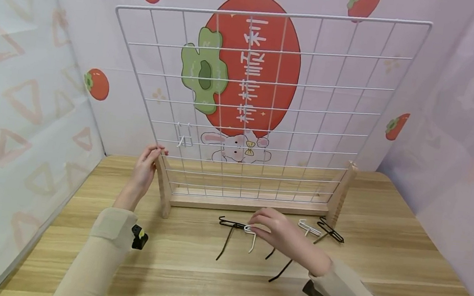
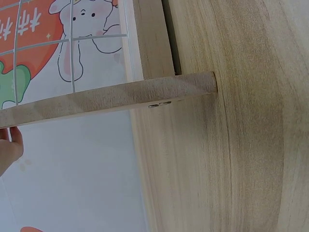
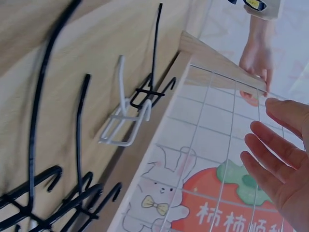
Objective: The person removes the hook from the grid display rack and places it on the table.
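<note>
A white wire grid panel stands in a wooden base. With its fingers over the top of the left wooden upright, my left hand grips it; the left wrist view catches only fingertips under its edge. My right hand is above several wire hooks on the table, fingers spread and holding nothing in the right wrist view. Nearest below it are a white hook and a black hook. Another white hook hangs at the grid's lower left.
To the right of my right hand, a white hook and a black hook lie by the right wooden upright. More black hook prongs stick out from under that hand. A printed curtain hangs behind the wooden table.
</note>
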`<state>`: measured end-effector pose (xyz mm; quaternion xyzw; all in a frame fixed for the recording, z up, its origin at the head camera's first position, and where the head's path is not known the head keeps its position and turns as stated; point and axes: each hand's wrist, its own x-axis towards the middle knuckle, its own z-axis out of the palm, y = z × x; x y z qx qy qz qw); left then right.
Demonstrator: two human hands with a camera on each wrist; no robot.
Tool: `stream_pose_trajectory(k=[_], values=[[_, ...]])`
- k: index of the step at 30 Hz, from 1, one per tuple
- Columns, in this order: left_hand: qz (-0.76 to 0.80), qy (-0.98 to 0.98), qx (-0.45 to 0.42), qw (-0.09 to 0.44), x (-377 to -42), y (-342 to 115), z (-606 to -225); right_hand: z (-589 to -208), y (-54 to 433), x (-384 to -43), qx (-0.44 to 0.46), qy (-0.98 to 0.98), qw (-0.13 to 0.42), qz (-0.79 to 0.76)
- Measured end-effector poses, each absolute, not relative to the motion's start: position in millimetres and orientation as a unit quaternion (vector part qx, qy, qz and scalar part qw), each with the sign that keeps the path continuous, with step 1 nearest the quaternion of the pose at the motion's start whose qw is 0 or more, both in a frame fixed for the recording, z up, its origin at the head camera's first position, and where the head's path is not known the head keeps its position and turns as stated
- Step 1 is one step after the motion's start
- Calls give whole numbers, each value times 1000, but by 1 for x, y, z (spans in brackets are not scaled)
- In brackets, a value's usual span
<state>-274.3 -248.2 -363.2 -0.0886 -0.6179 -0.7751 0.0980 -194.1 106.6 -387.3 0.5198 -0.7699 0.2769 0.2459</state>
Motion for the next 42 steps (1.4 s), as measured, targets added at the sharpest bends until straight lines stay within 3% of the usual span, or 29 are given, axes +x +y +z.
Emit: stream_pose_trajectory(k=[42], values=[[-776,-615,-94,103,-274,-248,-364,-330,26,-222,510,-761,222,335]])
